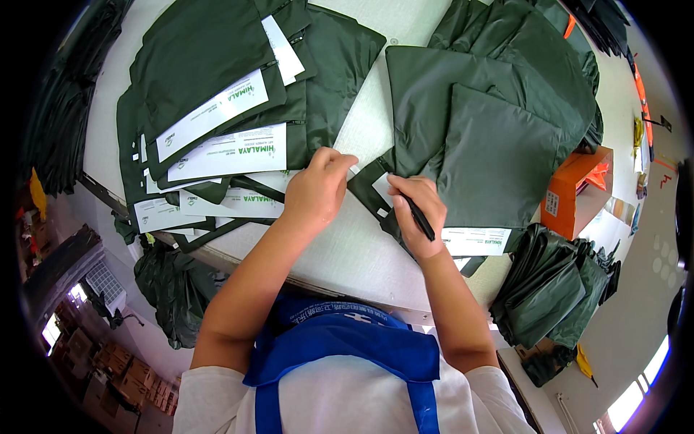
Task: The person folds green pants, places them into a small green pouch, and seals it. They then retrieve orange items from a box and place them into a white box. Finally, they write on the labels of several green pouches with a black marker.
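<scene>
My left hand is over the gap between two groups of dark green garments, its fingers curled in and thumb and forefinger pointing right. Whatever those fingers may pinch is too small to see. In my right hand is a black pen, slanting back toward the wrist. The fingertips of that hand are at a white label on a dark green piece, partly covered by the hand. Left of my left hand lie overlapping dark green garments with white printed cards. Folded dark green garments lie beyond my right hand.
An orange cardboard box stands open at the right edge of the white table. Dark green bundles hang or lie below it and at the lower left. Black garments are stacked at the far left.
</scene>
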`<move>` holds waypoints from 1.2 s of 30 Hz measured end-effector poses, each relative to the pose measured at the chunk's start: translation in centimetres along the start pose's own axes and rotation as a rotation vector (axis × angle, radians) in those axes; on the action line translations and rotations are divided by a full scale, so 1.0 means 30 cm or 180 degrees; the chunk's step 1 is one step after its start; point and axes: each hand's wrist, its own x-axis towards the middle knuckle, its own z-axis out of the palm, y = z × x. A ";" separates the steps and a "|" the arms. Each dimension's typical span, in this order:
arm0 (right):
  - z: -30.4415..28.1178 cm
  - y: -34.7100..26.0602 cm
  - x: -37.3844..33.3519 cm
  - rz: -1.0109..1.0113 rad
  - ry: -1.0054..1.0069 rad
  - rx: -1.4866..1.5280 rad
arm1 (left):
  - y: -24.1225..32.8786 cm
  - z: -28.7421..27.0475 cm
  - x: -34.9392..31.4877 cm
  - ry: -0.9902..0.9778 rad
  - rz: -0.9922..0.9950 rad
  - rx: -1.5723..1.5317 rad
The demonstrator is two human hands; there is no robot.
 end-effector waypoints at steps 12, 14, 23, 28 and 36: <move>0.108 0.018 0.001 0.0548 0.0111 0.0069 | -0.037 0.024 -0.054 0.0071 0.0512 0.0228; 0.108 0.015 0.004 0.0565 0.0081 0.0037 | -0.036 0.022 -0.052 0.0105 0.0513 0.0187; 0.119 0.026 -0.028 0.1096 0.0329 0.0373 | -0.039 0.023 -0.044 0.0113 0.0507 0.0106; 0.061 0.002 -0.027 0.0576 0.0522 0.0150 | -0.022 0.030 -0.044 0.0114 0.0211 -0.0048; -0.087 -0.017 -0.149 -0.0208 -0.0299 -0.1465 | 0.092 0.066 -0.114 -0.0753 -0.0422 -0.0572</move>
